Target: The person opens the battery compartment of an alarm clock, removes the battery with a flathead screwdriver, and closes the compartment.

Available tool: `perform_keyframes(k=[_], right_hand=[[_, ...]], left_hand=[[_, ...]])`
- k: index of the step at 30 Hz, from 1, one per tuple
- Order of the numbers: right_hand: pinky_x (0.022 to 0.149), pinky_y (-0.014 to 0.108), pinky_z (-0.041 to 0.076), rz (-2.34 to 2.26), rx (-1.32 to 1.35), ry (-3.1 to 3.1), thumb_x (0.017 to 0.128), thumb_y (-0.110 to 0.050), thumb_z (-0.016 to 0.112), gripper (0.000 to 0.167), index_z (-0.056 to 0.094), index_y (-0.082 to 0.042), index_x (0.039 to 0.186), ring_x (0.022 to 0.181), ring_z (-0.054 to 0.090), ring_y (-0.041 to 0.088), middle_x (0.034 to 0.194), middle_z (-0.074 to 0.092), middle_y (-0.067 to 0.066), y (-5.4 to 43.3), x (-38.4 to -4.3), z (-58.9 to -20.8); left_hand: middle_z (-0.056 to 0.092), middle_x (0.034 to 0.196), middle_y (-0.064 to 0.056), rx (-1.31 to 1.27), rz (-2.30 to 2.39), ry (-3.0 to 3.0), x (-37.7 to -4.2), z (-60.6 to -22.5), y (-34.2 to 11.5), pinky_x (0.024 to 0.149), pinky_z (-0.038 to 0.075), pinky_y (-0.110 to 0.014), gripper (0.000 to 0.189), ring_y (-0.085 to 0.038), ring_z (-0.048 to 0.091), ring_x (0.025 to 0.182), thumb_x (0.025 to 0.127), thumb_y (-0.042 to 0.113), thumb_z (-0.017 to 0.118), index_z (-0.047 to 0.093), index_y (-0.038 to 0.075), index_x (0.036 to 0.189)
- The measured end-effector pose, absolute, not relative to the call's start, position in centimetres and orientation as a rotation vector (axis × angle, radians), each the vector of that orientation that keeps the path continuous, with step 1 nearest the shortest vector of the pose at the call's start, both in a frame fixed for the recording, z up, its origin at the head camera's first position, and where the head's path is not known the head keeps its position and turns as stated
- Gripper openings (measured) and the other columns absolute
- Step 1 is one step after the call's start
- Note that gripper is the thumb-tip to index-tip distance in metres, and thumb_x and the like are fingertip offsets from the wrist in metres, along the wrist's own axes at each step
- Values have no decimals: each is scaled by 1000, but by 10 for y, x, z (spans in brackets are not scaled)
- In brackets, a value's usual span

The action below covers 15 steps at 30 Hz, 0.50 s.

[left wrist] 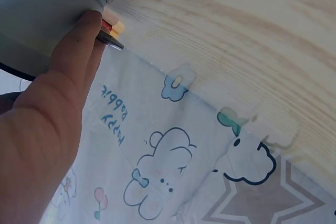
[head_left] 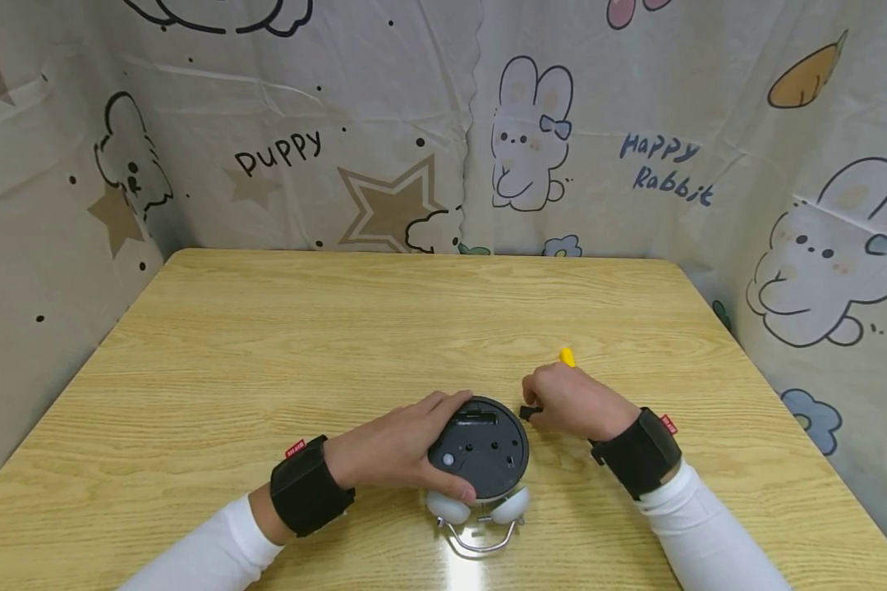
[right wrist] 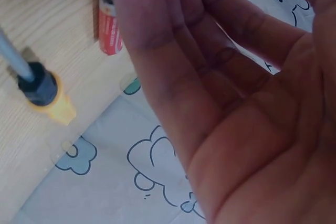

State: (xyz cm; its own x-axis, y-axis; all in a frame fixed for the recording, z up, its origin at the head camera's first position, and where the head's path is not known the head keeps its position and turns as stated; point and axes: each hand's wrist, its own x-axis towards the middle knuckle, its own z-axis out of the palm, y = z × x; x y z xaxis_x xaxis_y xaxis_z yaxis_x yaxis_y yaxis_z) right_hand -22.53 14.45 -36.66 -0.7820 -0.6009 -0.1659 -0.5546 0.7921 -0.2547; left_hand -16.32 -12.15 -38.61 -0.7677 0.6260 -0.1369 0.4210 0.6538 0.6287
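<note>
A twin-bell alarm clock [head_left: 491, 460] lies on its face, black back upward, its white bells and wire handle toward the person. A battery slot [head_left: 479, 417] shows at its far edge. My left hand [head_left: 414, 443] grips the clock's left side, thumb across the back and fingers round the rim. Just right of the clock, my right hand [head_left: 572, 402] pinches a small black cover [head_left: 530, 412] close to the table. Beside that hand lies a screwdriver [right wrist: 39, 85] with a yellow handle [head_left: 567, 356]. A red battery [right wrist: 109, 27] shows by the fingers in the right wrist view.
The wooden table [head_left: 303, 328] carries these things near its front. Printed cloth [head_left: 266, 98] hangs along the back and both sides. Black bands [head_left: 639, 451] circle both wrists, over white sleeves.
</note>
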Motion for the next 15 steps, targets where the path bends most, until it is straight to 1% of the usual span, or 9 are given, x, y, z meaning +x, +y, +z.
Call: perform_keyframes(k=[8, 12, 15], right_hand=[[56, 19, 38, -301, -937, 2713, 87, -3, 77, 7, 73, -7, 84, 61, 47, 6, 73, 58, -4, 146, -226, -369], [55, 19, 36, -310, -970, 2709, 87, -2, 76, 10, 72, -10, 81, 60, 46, 5, 70, 54, -6, 146, -226, -370], [55, 20, 34, -313, -967, 2722, 86, -1, 76, 11, 71, -9, 80, 60, 44, 6, 70, 52, -5, 146, -226, -369]], left_hand=[[50, 151, -5, 827, 835, 2531, -163, -387, -122, 107, 51, -42, 117, -17, 57, 126, 76, 69, 82, 26, 18, 165], [50, 151, -5, 821, 835, 2527, -163, -387, -122, 107, 51, -42, 117, -17, 57, 125, 76, 69, 82, 25, 18, 165], [50, 151, -5, 822, 832, 2530, -164, -386, -122, 107, 51, -41, 117, -17, 57, 125, 75, 69, 82, 25, 18, 165]])
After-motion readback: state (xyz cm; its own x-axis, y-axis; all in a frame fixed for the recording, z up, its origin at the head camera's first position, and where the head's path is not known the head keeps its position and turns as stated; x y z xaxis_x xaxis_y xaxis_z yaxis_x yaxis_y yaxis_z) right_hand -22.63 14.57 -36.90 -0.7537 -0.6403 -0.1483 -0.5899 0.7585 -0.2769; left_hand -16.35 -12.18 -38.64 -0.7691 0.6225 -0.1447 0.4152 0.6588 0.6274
